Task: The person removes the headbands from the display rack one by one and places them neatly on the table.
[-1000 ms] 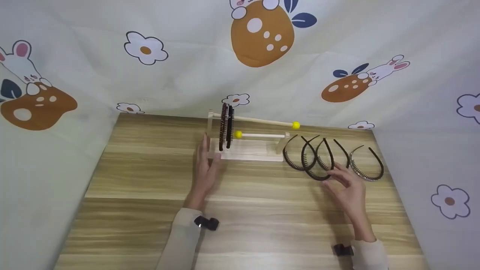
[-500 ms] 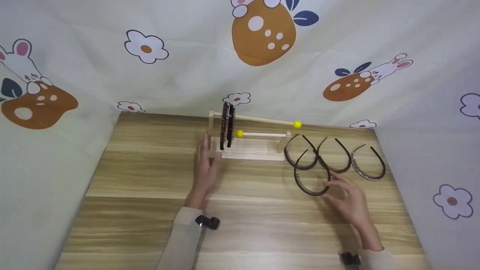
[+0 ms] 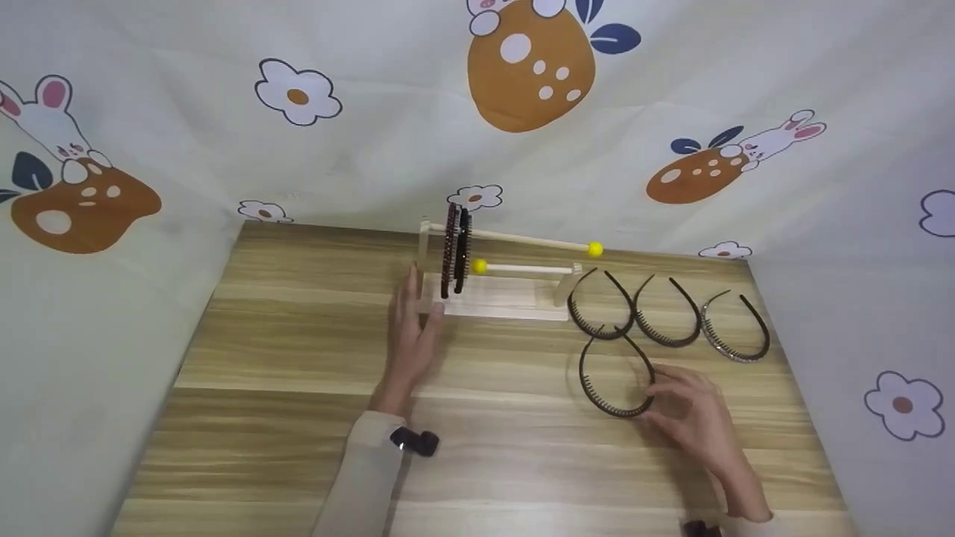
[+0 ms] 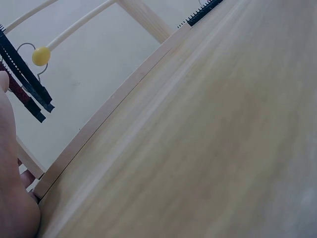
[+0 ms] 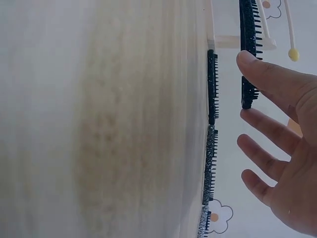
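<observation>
My right hand (image 3: 697, 418) pinches a dark toothed headband (image 3: 597, 403) between thumb and fingers, above the table. In the right wrist view the thumb lies across this headband (image 5: 247, 91) while the other fingers spread apart. At the back middle stands a wooden rack (image 3: 507, 306) with two rods tipped by yellow balls. My left hand (image 3: 410, 347) holds the rack's left end, thumb in front and fingers along the side. Two headbands, one reddish-brown (image 3: 450, 253) and one black (image 3: 463, 253), hang on the rear rod near the left upright.
Right of the rack, three more headbands lie in a row: a dark one (image 3: 593, 328), another dark one (image 3: 666, 341) and a glittery one (image 3: 735, 356). The wood-grain table (image 3: 298, 447) meets a patterned cloth wall (image 3: 373, 149) behind and at the sides.
My right hand has drawn its headband out from among the others, toward the table's front. My left hand stays at the rack's end.
</observation>
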